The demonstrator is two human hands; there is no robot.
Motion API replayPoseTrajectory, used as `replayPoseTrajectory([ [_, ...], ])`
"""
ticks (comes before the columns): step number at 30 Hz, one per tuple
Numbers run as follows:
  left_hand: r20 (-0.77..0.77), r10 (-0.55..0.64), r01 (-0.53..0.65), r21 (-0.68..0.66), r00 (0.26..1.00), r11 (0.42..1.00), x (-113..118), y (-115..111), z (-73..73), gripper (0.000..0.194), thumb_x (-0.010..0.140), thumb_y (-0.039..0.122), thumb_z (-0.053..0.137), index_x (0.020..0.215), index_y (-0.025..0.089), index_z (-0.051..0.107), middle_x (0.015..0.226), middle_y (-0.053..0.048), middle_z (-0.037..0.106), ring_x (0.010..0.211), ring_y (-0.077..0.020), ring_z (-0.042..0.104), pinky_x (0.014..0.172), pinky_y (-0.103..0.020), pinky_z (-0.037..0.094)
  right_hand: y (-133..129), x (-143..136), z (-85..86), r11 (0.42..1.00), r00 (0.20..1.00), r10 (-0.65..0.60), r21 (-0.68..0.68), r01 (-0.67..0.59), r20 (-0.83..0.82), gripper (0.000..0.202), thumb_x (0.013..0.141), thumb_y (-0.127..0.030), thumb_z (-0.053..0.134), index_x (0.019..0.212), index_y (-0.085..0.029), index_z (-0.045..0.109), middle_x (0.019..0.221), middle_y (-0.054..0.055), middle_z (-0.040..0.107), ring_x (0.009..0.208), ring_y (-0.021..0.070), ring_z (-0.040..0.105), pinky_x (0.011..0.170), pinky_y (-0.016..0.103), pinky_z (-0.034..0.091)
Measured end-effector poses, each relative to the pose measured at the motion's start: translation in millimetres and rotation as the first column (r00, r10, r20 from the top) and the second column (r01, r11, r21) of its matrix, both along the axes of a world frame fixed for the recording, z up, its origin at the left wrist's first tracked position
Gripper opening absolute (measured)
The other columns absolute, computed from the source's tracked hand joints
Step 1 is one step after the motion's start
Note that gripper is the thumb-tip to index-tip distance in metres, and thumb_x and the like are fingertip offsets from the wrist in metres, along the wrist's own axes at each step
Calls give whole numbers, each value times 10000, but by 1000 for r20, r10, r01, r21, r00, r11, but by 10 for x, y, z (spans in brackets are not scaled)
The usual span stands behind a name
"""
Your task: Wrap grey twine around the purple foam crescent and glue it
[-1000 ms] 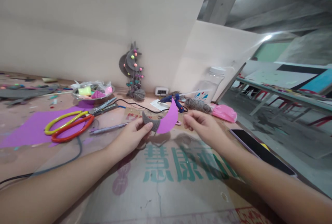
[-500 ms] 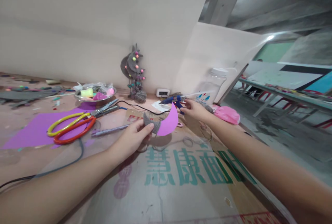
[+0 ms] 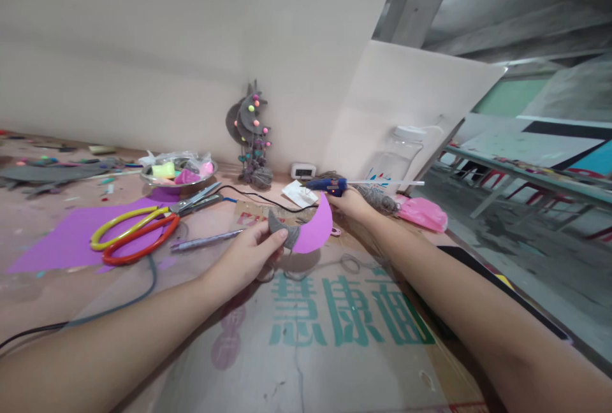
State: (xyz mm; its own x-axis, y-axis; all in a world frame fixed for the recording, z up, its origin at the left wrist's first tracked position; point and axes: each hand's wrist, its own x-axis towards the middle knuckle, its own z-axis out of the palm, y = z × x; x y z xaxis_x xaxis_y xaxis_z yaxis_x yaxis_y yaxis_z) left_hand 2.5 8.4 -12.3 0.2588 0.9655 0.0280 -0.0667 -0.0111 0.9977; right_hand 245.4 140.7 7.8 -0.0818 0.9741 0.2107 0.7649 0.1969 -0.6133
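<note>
Between the thumb and fingers of my left hand (image 3: 261, 247) is a purple paper crescent (image 3: 317, 228), its left end wrapped in grey yarn (image 3: 285, 230). A strand of yarn trails from it onto the cardboard (image 3: 306, 311). My right hand (image 3: 352, 202) is closed around the handle of a blue glue gun (image 3: 329, 185), which points left with a clear glue stick (image 3: 382, 182) out of its back. The crescent's upper tip overlaps the view of the handle. Below the nozzle lies a white paper piece (image 3: 299, 194).
Scissors (image 3: 136, 234) with yellow and red handles lie on purple paper (image 3: 57, 234) at left, beside a pen (image 3: 205, 241). Behind are a metal bowl (image 3: 179, 182), a grey moon ornament (image 3: 251, 126), a small timer (image 3: 303, 171), a plastic bottle (image 3: 396, 155) and a pink bag (image 3: 423, 213).
My right hand has closed on the glue gun's handle and turned it more level, its glue stick now pointing right. My left hand still holds the crescent in nearly the same place.
</note>
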Motion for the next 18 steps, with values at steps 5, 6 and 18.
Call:
replayPoseTrajectory([
  [5, 46, 3, -1, -30, 999, 1000, 2, 3, -11, 274, 783, 425, 563, 732, 164, 497, 577, 39, 488, 443, -56, 408, 397, -165, 290, -249, 58, 196, 1000, 999, 5, 10, -4, -46, 285, 788, -364, 554, 886, -126, 676, 448, 11, 549, 431, 136, 522, 463, 237, 396],
  [6, 61, 6, -4, -37, 998, 999, 2, 7, -17, 273, 783, 426, 561, 733, 166, 495, 580, 41, 488, 442, -56, 407, 393, -163, 284, -325, 74, 233, 1000, 998, 5, 25, -3, -58, 306, 798, -382, 541, 915, -131, 673, 450, 6, 548, 439, 135, 524, 468, 233, 396],
  [18, 1, 115, -115, 39, 993, 993, -1, 22, 10, 275, 797, 405, 523, 681, 167, 449, 530, 62, 463, 458, -64, 398, 431, -180, 290, -1531, -70, 192, 989, 978, 149, 27, -147, -147, 301, 818, -466, 501, 826, -205, 649, 794, 37, 666, 734, 188, 617, 654, 277, 488],
])
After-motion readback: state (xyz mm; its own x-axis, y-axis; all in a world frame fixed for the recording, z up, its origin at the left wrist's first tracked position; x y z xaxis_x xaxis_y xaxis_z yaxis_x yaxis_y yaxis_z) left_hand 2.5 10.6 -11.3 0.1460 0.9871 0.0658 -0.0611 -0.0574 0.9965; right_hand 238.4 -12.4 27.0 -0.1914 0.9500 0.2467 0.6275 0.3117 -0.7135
